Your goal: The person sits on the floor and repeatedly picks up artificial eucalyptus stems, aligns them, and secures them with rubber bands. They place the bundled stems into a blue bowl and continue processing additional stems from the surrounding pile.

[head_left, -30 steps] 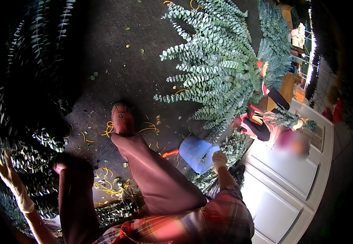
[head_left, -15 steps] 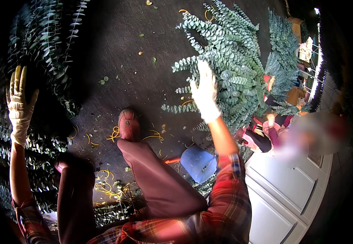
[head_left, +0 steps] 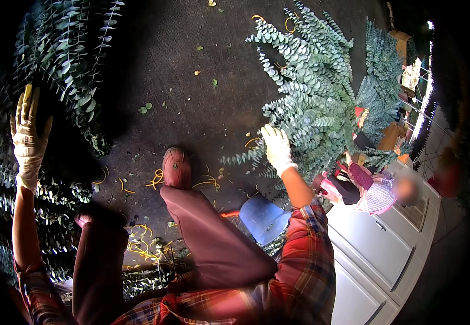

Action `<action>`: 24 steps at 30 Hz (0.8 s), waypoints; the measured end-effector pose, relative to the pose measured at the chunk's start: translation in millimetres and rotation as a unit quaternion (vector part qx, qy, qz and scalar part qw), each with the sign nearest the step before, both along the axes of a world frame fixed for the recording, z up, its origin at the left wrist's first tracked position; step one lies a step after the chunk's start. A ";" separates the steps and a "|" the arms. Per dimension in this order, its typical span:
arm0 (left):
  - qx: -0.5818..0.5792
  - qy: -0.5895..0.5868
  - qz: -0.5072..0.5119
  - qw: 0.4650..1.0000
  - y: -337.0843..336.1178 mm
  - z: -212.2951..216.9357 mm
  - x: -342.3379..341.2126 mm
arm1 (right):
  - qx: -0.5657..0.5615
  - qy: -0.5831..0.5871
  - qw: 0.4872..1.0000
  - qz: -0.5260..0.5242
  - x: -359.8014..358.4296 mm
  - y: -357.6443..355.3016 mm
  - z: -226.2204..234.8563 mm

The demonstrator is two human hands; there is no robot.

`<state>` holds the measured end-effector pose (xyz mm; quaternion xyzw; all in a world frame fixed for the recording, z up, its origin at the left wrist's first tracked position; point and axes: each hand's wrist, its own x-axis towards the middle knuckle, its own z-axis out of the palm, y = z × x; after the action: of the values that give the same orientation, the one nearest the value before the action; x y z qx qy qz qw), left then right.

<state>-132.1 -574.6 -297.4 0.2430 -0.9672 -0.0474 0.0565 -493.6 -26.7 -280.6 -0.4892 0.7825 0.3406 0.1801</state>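
Eucalyptus sorting looks to be only partly done, as far as you can judge from the floor. Your right hand [head_left: 276, 147], in a pale rubber glove, rests on the near edge of the big heap of blue-green round-leafed eucalyptus stems [head_left: 313, 108] lying on the dark floor [head_left: 191, 97] ahead and to your right; its fingers are loosely together and curled down onto the leaves, and you cannot tell whether they have closed around a stem. Your left hand [head_left: 26, 135], gloved the same way, is raised against the darker green long-stemmed eucalyptus pile [head_left: 67, 65] on your left, fingers spread and flat, gripping nothing.

Both heaps are large and loose, so most of the handling seems left to do. Orange-yellow rubber bands [head_left: 143, 244] lie scattered on the floor between your legs and near your dark red shoe [head_left: 176, 167], and a few stray leaves dot the floor beyond. A blue plastic stool [head_left: 263, 216] sits just beside your right knee. Another seated person in a striped top [head_left: 373, 192] is near the white cabinet [head_left: 386, 254] at your right.
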 end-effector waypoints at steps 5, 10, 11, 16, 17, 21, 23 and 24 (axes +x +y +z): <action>0.012 0.007 -0.006 1.000 -2.4 -6.8 -3.0 | -0.047 -0.025 0.997 -0.047 23.6 -4.7 11.9; 0.012 0.006 -0.007 1.000 -3.4 -4.7 -2.1 | -0.134 -0.121 0.982 -0.053 39.1 -10.9 3.8; 0.014 0.008 -0.010 1.000 -3.2 -5.5 -1.1 | -0.146 -0.151 0.974 -0.081 44.3 -24.1 2.9; 0.034 0.004 0.000 0.999 0.8 -12.9 -8.5 | -0.307 -0.289 0.898 -0.121 45.7 -108.4 -5.1; 0.032 0.003 0.000 0.999 1.3 -10.2 -9.5 | -0.379 -0.307 0.868 -0.100 35.7 -130.4 -14.5; 0.049 0.011 0.006 0.999 0.6 -8.6 -9.1 | -0.524 -0.304 0.791 -0.081 -24.1 -246.6 -24.5; 0.066 0.022 0.010 0.998 -0.8 -9.5 -6.7 | -0.528 -0.173 0.831 0.020 -61.4 -298.7 -32.1; 0.080 0.033 0.007 0.996 0.0 -8.6 -11.2 | -0.540 -0.122 0.832 0.040 -78.0 -314.6 -38.3</action>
<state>-143.3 -574.6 -306.0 0.2519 -0.9562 -0.1324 0.0687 -571.6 -341.3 -318.9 -0.5772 0.7932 -0.1915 -0.0330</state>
